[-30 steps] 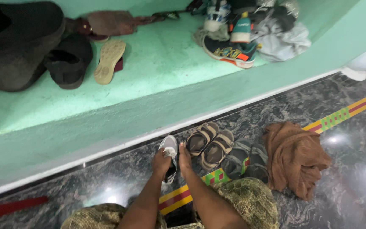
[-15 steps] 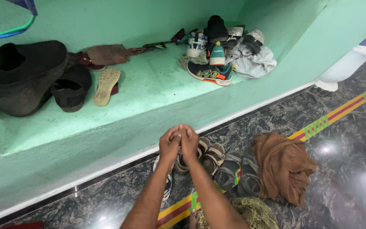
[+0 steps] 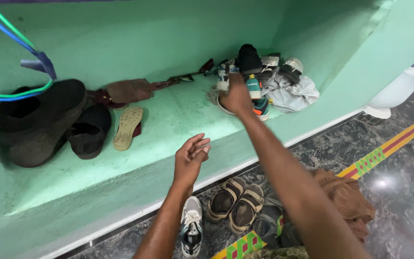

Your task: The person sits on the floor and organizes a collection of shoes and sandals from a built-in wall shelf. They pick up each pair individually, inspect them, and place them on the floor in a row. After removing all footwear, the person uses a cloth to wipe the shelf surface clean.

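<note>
My right hand (image 3: 235, 98) reaches far over the green ledge (image 3: 178, 124) and lies on a dark sneaker with teal and orange trim (image 3: 262, 106) at the edge of a shoe pile. Its fingers are hidden, so a grip cannot be made out. My left hand (image 3: 192, 156) hovers above the ledge's front edge with loosely curled fingers and holds nothing. Below it, a white and grey sneaker (image 3: 191, 228) lies on the dark marble floor.
On the floor are tan sandals (image 3: 235, 204), grey sandals (image 3: 267, 224) and a brown cloth (image 3: 350, 201). The ledge holds big black shoes (image 3: 39, 122), a black slipper (image 3: 89, 129), a beige-soled sandal (image 3: 128, 127), a brown bag (image 3: 130, 90) and a grey cloth (image 3: 293, 93). Blue-green cords (image 3: 15, 91) hang at upper left.
Both hands left the white sneaker on the floor and rose together. My right hand then stretched out to the sneaker on the ledge, while the left stayed near the ledge's edge.
</note>
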